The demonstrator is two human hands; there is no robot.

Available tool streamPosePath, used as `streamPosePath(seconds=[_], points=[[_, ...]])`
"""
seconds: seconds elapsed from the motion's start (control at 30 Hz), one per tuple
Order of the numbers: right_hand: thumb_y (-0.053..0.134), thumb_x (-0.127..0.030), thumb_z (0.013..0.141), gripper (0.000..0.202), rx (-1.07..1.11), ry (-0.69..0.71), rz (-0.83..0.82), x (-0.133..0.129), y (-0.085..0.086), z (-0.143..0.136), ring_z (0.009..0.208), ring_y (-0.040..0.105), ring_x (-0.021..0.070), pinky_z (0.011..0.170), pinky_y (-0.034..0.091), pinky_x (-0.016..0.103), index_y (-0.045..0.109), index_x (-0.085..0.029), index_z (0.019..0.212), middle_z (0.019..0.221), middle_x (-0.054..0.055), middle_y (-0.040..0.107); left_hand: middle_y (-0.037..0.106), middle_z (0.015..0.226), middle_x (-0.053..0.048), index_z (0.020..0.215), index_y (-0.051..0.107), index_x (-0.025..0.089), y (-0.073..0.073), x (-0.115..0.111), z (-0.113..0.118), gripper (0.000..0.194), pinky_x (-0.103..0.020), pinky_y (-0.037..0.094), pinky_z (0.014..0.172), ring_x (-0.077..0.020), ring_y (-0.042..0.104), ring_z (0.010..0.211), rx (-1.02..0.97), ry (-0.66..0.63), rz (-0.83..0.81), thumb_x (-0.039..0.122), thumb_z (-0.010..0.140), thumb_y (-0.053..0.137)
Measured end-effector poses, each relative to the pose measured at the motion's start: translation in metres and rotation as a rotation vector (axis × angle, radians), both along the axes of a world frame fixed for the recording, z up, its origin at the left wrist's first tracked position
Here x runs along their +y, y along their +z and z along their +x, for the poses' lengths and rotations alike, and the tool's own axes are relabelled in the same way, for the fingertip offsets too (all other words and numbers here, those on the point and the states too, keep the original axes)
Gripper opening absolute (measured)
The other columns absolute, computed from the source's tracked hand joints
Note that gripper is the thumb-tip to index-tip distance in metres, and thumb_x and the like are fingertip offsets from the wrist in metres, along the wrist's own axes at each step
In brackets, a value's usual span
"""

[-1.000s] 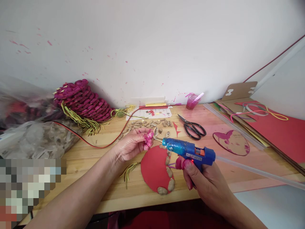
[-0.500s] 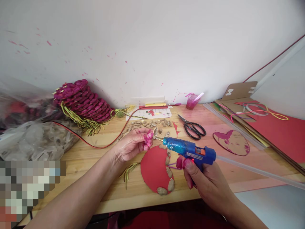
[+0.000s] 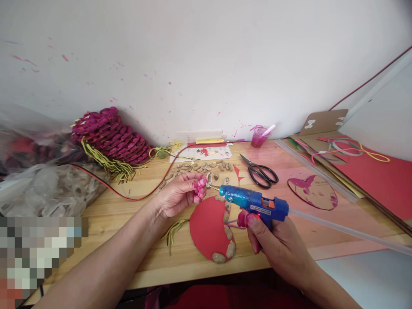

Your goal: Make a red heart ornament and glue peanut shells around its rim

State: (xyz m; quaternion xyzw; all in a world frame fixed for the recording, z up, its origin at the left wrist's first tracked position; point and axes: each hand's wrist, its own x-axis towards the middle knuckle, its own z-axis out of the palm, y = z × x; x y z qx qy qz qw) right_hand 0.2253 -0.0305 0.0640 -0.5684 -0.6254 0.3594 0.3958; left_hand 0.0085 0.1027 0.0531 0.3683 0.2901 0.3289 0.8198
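Pinched in the fingertips of my left hand (image 3: 183,193) is a half peanut shell (image 3: 209,178), its hollow side showing. My right hand (image 3: 273,240) is closed around the handle of a blue glue gun (image 3: 246,199), whose metal nozzle points left and meets the shell's lower edge. A clear glue stick (image 3: 347,231) sticks out of the gun's back. Below the hands lies a red round card (image 3: 207,229) with peanut shells (image 3: 228,232) along its right edge. A yellow-green tassel (image 3: 174,234) lies at its left and a purple cord at its right.
Loose peanut shells (image 3: 209,165) lie behind my hands, near black-handled scissors (image 3: 262,171). A stained cardboard heart (image 3: 312,193) and red card sheets (image 3: 373,171) are at right. A pink cup (image 3: 261,136) stands by the wall. Magenta shell pieces (image 3: 111,137) and plastic bags (image 3: 48,189) fill the left.
The glue gun has shifted slightly left and up, its nozzle now further under the peanut shell. My left hand stays almost still.
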Motion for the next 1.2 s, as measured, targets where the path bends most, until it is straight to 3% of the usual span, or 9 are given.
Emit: streamPosePath(seconds=[0.1, 0.27, 0.37, 0.47, 0.57, 0.63, 0.83, 1.2], points=[[0.043, -0.054, 0.099, 0.044, 0.031, -0.02, -0.009, 0.001, -0.002, 0.0, 0.053, 0.05, 0.0148, 0.055, 0.04, 0.029, 0.055, -0.022, 0.071, 0.053, -0.002, 0.053, 0.06, 0.056, 0.0, 0.071, 0.066, 0.012, 0.002, 0.001, -0.001, 0.029, -0.015, 0.043, 0.045, -0.0075, 0.055, 0.05, 0.019, 0.021, 0.025, 0.026, 0.063, 0.09], [0.046, -0.067, 0.092, 0.053, 0.304, -0.119, -0.229, 0.01, -0.01, 0.004, 0.043, 0.046, 0.0121, 0.044, 0.036, 0.025, 0.059, -0.019, 0.076, 0.047, -0.002, 0.054, 0.068, 0.065, -0.004, 0.08, 0.07, 0.013, 0.011, 0.005, -0.005, 0.033, -0.023, 0.054, 0.053, -0.0148, 0.067, 0.059, 0.238, 0.075, 0.131, 0.028, 0.059, 0.091], [0.054, -0.069, 0.086, 0.049, 0.59, -0.21, -0.295, 0.02, -0.014, 0.005, 0.045, 0.053, 0.0124, 0.04, 0.038, 0.022, 0.06, -0.02, 0.084, 0.057, 0.0, 0.062, 0.071, 0.07, -0.006, 0.081, 0.072, 0.013, 0.013, 0.003, -0.007, 0.026, -0.024, 0.054, 0.058, -0.0145, 0.066, 0.061, 0.441, 0.04, 0.338, 0.029, 0.066, 0.086], [0.063, -0.067, 0.081, 0.047, 0.771, -0.282, -0.326, 0.028, -0.014, 0.002, 0.058, 0.066, 0.0168, 0.044, 0.047, 0.023, 0.06, -0.021, 0.088, 0.074, 0.004, 0.07, 0.069, 0.068, -0.004, 0.08, 0.073, 0.016, 0.015, -0.006, -0.007, 0.014, -0.022, 0.047, 0.055, -0.0127, 0.061, 0.06, 0.741, -0.012, 0.641, 0.028, 0.074, 0.076], [0.069, -0.067, 0.077, 0.048, 0.879, -0.273, -0.391, 0.033, -0.013, -0.003, 0.065, 0.072, 0.0209, 0.051, 0.055, 0.027, 0.06, -0.022, 0.088, 0.072, 0.003, 0.071, 0.068, 0.072, -0.001, 0.079, 0.072, 0.019, 0.019, -0.019, -0.002, 0.006, -0.023, 0.042, 0.055, -0.0131, 0.059, 0.062, 1.041, -0.034, 0.919, 0.022, 0.076, 0.067], [0.072, -0.064, 0.076, 0.045, 0.932, -0.244, -0.427, 0.034, -0.013, -0.006, 0.069, 0.074, 0.0219, 0.057, 0.059, 0.029, 0.061, -0.022, 0.088, 0.07, 0.002, 0.071, 0.066, 0.073, 0.0, 0.076, 0.07, 0.019, 0.021, -0.026, 0.003, 0.006, -0.024, 0.041, 0.058, -0.0136, 0.058, 0.065, 1.168, -0.059, 1.019, 0.018, 0.076, 0.064], [0.072, -0.06, 0.079, 0.041, 0.997, -0.212, -0.51, 0.034, -0.021, -0.011, 0.078, 0.077, 0.023, 0.072, 0.063, 0.034, 0.066, -0.021, 0.089, 0.076, 0.005, 0.075, 0.062, 0.076, -0.002, 0.072, 0.064, 0.018, 0.02, -0.033, 0.015, 0.011, -0.027, 0.04, 0.064, -0.0152, 0.057, 0.07, 1.337, -0.107, 1.121, 0.014, 0.08, 0.059], [0.077, -0.056, 0.077, 0.038, 1.047, -0.217, -0.554, 0.033, -0.027, -0.01, 0.082, 0.077, 0.0234, 0.077, 0.063, 0.034, 0.07, -0.019, 0.085, 0.078, 0.003, 0.072, 0.059, 0.081, -0.003, 0.075, 0.06, 0.019, 0.011, -0.032, 0.02, 0.009, -0.03, 0.039, 0.067, -0.0168, 0.055, 0.072, 1.483, -0.131, 1.168, 0.014, 0.083, 0.057]])
